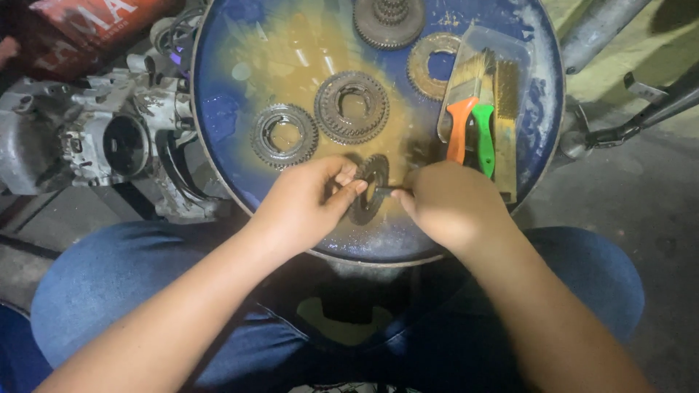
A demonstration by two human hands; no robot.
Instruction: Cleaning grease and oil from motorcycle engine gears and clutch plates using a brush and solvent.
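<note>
Head view: the left hand (306,204) steadies a gear (368,191) upright on the drum lid (218,109); the right hand (451,204), clenched, seemingly works a thin tool into it.

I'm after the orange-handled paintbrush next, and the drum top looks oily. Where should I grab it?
Probably by the orange plastic handle of the orange-handled paintbrush, coming from the near side. The handle points toward the person and juts out of the clear plastic tray, while the bristles lie inside. The green-handled brush lies close on its right.
</note>
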